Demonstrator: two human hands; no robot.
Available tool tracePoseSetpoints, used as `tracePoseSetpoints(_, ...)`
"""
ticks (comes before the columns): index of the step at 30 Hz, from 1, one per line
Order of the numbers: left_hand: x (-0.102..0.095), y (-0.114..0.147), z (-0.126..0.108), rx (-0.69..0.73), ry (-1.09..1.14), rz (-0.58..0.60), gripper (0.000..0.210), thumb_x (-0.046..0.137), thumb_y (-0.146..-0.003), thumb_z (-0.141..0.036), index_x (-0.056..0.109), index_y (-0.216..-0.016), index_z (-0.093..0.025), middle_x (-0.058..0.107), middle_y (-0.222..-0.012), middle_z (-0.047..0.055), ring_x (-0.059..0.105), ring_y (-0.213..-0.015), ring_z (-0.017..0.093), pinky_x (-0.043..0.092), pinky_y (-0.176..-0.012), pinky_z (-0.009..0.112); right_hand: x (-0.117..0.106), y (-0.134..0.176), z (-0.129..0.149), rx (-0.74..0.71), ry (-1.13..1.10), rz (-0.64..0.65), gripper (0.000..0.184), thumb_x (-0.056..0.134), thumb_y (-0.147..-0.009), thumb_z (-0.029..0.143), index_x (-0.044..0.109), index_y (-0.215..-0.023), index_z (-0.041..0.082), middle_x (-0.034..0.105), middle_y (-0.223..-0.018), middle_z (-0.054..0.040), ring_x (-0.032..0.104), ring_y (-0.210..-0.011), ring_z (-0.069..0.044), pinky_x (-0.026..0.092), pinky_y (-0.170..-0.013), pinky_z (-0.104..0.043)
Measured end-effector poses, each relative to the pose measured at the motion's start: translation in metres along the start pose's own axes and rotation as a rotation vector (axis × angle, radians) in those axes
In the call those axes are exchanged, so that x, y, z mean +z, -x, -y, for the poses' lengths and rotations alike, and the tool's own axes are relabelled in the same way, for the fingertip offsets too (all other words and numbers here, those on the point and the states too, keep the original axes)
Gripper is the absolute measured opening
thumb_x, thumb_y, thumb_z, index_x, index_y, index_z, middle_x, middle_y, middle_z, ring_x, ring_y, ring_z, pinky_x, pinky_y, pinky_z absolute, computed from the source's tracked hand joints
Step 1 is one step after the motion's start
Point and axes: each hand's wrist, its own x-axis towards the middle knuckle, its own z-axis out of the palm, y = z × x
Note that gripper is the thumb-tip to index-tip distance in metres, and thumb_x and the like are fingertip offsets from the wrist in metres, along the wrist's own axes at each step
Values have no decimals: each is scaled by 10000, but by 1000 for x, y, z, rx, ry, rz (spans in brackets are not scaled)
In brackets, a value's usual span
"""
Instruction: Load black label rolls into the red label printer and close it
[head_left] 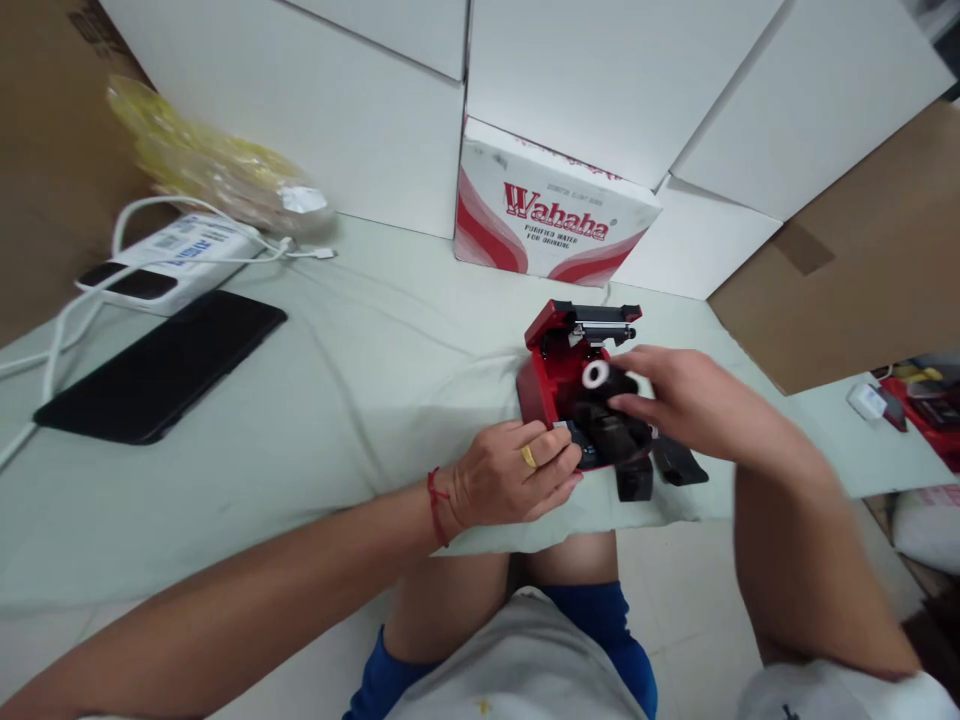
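Observation:
A small red label printer (534,392) stands near the table's front edge with its lid (585,322) tilted up. My left hand (517,470), with a gold ring and a red cord at the wrist, is closed on the printer's front left corner. In my right hand (675,395), a black roll (616,380) with a white core is pinched between thumb and fingers, just above the printer's open bay. A dark strip (611,430) hangs down from the roll over the printer's front. Part of the bay is hidden by the roll and my fingers.
Behind the printer, a Wahaha carton (555,210) leans on white boxes (397,130). To the left lie a black phone (161,370), a white power bank (180,260) with cables and a yellowish plastic bag (217,165). Cardboard (855,240) and a white plug (868,402) are at right.

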Motion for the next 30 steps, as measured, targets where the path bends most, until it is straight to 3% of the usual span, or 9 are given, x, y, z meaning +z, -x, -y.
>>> tracePoseSetpoints(2, -2, 1, 4, 6, 23, -48, 120, 616, -934, -212, 633, -1038, -153, 745, -925, 57, 659, -726, 151, 514, -616, 301, -19, 31, -34, 7, -127, -67, 452, 585, -965, 556, 696, -1281, 253, 768, -983, -72, 669, -697, -195, 522, -679, -346)
tracePoseSetpoints(5, -4, 3, 9, -52, 44, -106, 172, 526, -909, -69, 624, -1002, -176, 750, -908, 53, 630, -710, 146, 501, -626, 304, -29, 60, -95, 174, -128, 16, 499, 582, -923, 642, 736, -1216, 268, 764, -871, -75, 663, -641, -213, 516, -605, -363)
tracePoseSetpoints(8, -4, 3, 11, -106, 98, -100, 209, 480, -889, -10, 585, -923, -188, 713, -818, 40, 563, -665, 142, 468, -614, 302, -12, 61, -144, 324, -79, 269, 360, 709, -827, 482, 789, -1098, 259, 796, -1016, -95, 728, -848, -293, 572, -727, -406)
tracePoseSetpoints(11, -1, 3, 13, -176, 138, -56, 237, 445, -892, 10, 510, -806, -200, 659, -759, 31, 489, -641, 148, 428, -608, 304, 22, 45, -166, 428, -41, 410, 220, 782, -716, 342, 814, -904, 232, 801, -925, -90, 731, -838, -294, 571, -756, -395)
tracePoseSetpoints(13, 2, 3, 15, -252, 172, -30, 254, 414, -895, 7, 478, -773, -206, 629, -769, 32, 497, -676, 156, 423, -623, 297, 44, 36, -168, 460, -24, 394, 204, 784, -697, 301, 814, -883, 222, 795, -879, -88, 725, -797, -277, 559, -750, -383)
tracePoseSetpoints(16, 6, 6, 20, -366, 274, 0, 266, 363, -842, 23, 466, -764, -209, 559, -780, 20, 502, -685, 148, 400, -607, 270, 63, 31, -160, 499, -7, 300, 317, 749, -734, 264, 812, -1039, 205, 798, -1018, -120, 729, -900, -293, 546, -810, -385)
tracePoseSetpoints(19, 9, 9, 24, -414, 292, 90, 256, 367, -767, 31, 430, -709, -211, 476, -725, -4, 433, -606, 134, 347, -562, 265, 64, 33, -144, 505, -20, 141, 344, 625, -875, 300, 779, -1162, 187, 774, -1162, -142, 711, -1027, -295, 523, -899, -393)
tracePoseSetpoints(23, 9, 10, 28, -426, 238, 168, 237, 412, -717, 18, 402, -644, -207, 458, -665, -9, 420, -586, 137, 324, -555, 271, 60, 23, -120, 399, -126, 8, 381, 470, -996, 352, 753, -1201, 200, 775, -1163, -101, 705, -1024, -236, 511, -933, -347)
tracePoseSetpoints(30, 7, 11, 27, -367, 241, 101, 241, 411, -821, -37, 438, -655, -210, 477, -652, -9, 424, -567, 137, 337, -556, 275, 85, -10, -96, 158, -284, 157, 333, 641, -899, 306, 768, -1194, 216, 771, -1185, -67, 712, -1009, -209, 536, -903, -292)
